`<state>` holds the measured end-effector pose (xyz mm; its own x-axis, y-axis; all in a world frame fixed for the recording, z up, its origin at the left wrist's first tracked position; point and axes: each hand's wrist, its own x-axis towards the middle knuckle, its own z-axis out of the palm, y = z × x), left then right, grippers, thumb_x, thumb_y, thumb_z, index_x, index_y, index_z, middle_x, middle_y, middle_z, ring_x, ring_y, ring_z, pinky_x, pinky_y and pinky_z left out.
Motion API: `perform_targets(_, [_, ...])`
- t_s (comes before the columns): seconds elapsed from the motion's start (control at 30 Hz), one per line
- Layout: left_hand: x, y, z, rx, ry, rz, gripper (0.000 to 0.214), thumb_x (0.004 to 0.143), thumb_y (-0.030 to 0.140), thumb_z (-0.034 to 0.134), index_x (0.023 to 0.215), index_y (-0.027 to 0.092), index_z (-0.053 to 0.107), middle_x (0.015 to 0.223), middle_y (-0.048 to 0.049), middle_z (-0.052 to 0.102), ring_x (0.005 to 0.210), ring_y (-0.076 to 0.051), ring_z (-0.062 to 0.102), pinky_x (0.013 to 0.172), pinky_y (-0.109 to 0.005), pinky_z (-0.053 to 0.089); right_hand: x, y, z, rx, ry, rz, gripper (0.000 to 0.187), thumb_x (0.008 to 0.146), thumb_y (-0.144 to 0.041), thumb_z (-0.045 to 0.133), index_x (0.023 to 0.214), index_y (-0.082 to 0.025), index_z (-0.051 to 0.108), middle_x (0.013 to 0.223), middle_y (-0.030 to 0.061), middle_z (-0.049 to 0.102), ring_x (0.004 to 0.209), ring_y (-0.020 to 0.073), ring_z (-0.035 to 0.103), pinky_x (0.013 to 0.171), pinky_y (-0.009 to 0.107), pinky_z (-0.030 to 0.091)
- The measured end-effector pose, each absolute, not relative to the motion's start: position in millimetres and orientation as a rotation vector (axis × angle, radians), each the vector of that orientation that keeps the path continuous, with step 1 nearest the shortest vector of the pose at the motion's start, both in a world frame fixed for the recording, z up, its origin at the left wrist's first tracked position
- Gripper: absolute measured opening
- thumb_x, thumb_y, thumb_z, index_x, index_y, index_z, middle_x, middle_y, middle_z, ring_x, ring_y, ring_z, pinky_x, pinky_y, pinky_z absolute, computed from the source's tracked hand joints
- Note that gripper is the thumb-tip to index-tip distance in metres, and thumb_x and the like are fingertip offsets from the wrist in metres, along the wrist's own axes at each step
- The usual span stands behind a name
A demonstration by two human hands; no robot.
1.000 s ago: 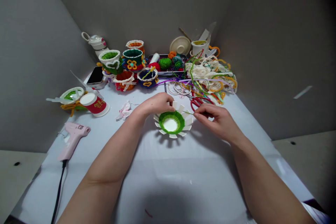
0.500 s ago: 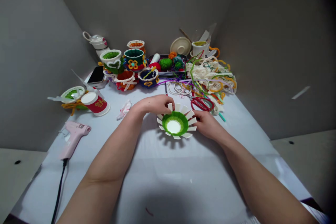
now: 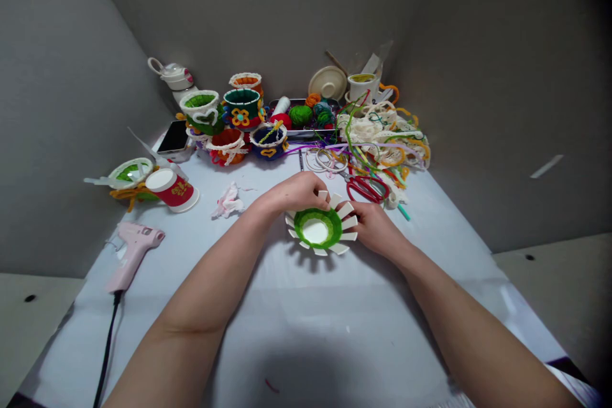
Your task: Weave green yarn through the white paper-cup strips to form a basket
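A paper cup (image 3: 315, 229) with its wall cut into splayed white strips is tilted towards me, green yarn woven round its inside and the white bottom showing. My left hand (image 3: 303, 192) reaches over the far rim, its fingers closed at the strips there. On the right side my right hand (image 3: 371, 222) grips the cup's edge, its fingertips partly hidden behind the strips. Just beyond the hands lie red-handled scissors (image 3: 368, 189). Whether a yarn end is between the left fingers is too small to tell.
A pink glue gun (image 3: 135, 252) with a black cord lies left, near a red paper cup (image 3: 173, 190) and crumpled tissue (image 3: 228, 201). Finished yarn baskets (image 3: 243, 107), a tray of yarn balls (image 3: 301, 116) and a heap of lace (image 3: 377, 124) line the back.
My left hand has shifted slightly right along the cup's far rim. My right hand stays at the cup's right side. The view has moved a little.
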<state>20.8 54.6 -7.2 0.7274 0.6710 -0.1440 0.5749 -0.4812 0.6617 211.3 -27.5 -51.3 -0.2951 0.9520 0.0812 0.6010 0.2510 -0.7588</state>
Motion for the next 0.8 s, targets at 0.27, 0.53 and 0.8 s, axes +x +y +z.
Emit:
perform_targets(0.27, [13.3,55.9,2.2,2.132,1.213,0.273,0.019,0.067,0.031,0.062,0.072,0.014,0.070,0.062,0.0010,0.059,0.060,-0.011,0.049,0.053,-0.022,0.031,231.0,-25.3,-29.8,-1.550,-1.815,0.710,0.025,0.083,-0.037,0.056,0.083,-0.016,0.070,0.066,0.0013,0.063,0.055,0.0114,0.047,0.052,0.023,0.035])
perform_targets(0.53, [17.4,53.4,0.7,2.161,1.223,0.252,0.018,0.067,0.029,0.060,0.072,0.015,0.069,0.064,-0.0003,0.061,0.061,-0.012,0.051,0.055,-0.023,0.032,227.8,-34.4,-21.0,-1.404,-1.695,0.731,0.024,0.083,-0.039,0.060,0.083,-0.017,0.067,0.072,0.0023,0.064,0.059,0.0115,0.050,0.053,0.023,0.038])
perform_targets(0.8, [15.8,53.9,0.7,2.155,1.229,0.244,0.019,0.067,0.031,0.060,0.072,0.015,0.069,0.064,-0.0003,0.061,0.061,-0.013,0.052,0.055,-0.024,0.033,226.7,-39.9,-16.0,-1.328,-1.923,0.577,0.019,0.086,-0.032,0.055,0.083,-0.017,0.066,0.075,0.0032,0.067,0.057,0.0100,0.049,0.053,0.022,0.039])
